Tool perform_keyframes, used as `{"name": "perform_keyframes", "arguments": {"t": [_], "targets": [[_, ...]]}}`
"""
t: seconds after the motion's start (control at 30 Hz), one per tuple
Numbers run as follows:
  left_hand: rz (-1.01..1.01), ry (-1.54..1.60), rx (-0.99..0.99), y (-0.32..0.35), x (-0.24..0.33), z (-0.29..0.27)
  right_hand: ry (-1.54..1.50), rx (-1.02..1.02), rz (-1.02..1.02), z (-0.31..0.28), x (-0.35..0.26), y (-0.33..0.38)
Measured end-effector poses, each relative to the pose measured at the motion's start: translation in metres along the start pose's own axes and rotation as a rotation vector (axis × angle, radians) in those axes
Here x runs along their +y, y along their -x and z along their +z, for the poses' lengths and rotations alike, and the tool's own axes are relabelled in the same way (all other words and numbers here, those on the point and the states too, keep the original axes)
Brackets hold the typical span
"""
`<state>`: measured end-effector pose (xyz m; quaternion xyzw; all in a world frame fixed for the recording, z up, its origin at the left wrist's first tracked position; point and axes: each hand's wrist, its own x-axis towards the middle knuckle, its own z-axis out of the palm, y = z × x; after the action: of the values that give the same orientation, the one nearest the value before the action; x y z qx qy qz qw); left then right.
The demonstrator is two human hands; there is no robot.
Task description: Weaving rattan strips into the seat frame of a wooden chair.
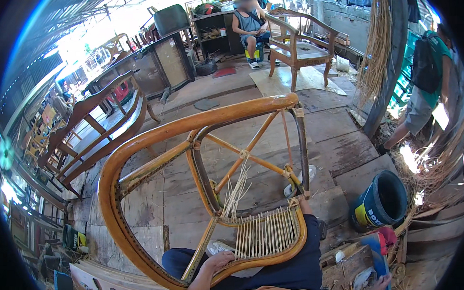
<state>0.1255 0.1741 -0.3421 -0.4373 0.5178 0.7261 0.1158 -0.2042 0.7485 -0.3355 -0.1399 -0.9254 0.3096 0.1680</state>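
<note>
A rattan chair frame (199, 119) lies tilted across my lap, its curved poles orange-brown. Pale cane strips (267, 232) run side by side over its small seat panel, and loose strip ends (235, 196) stick up at the panel's far left corner. My left hand (221, 260) is closed on the frame at the panel's near left edge; its fingertips are partly hidden. At the lower right, my right hand (378, 288) is beside the blue edge of a wooden tray (348, 269), fingers apart, and I see nothing held in it.
A dark bucket (378, 201) stands to the right, near loose fibre bundles (377, 53) hanging at a post. A wooden bench (97, 130) is at left and a wooden armchair (301, 47) beyond. One person (250, 25) sits at the back; another (428, 90) stands at right.
</note>
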Motion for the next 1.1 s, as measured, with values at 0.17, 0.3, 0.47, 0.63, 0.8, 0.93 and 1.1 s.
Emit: {"name": "perform_keyframes", "arguments": {"t": [0.17, 0.3, 0.47, 0.63, 0.8, 0.93, 1.1], "targets": [[-0.030, 0.049, -0.030, -0.007, -0.003, 0.002, -0.542, -0.337, -0.186, 0.032, -0.193, 0.057], [0.001, 0.032, -0.045, -0.009, -0.005, 0.001, -0.541, -0.733, -0.429, 0.068, -0.274, 0.128], [0.005, 0.025, -0.038, -0.010, -0.010, -0.002, -0.402, -0.688, -0.778, 0.133, -0.265, 0.177], [0.071, -0.282, -0.044, 0.006, 0.013, 0.002, -0.408, -0.707, -0.680, 0.136, -0.266, 0.172], [-0.008, -0.092, -0.005, -0.003, -0.006, -0.002, -0.422, -0.710, -0.681, 0.139, -0.267, 0.173], [-0.028, -0.019, -0.008, 0.005, 0.009, 0.007, -0.396, -0.696, -0.668, 0.142, -0.262, 0.171], [-0.040, -0.005, -0.012, 0.006, 0.010, 0.006, -0.423, -0.714, -0.648, 0.140, -0.264, 0.171]]}}
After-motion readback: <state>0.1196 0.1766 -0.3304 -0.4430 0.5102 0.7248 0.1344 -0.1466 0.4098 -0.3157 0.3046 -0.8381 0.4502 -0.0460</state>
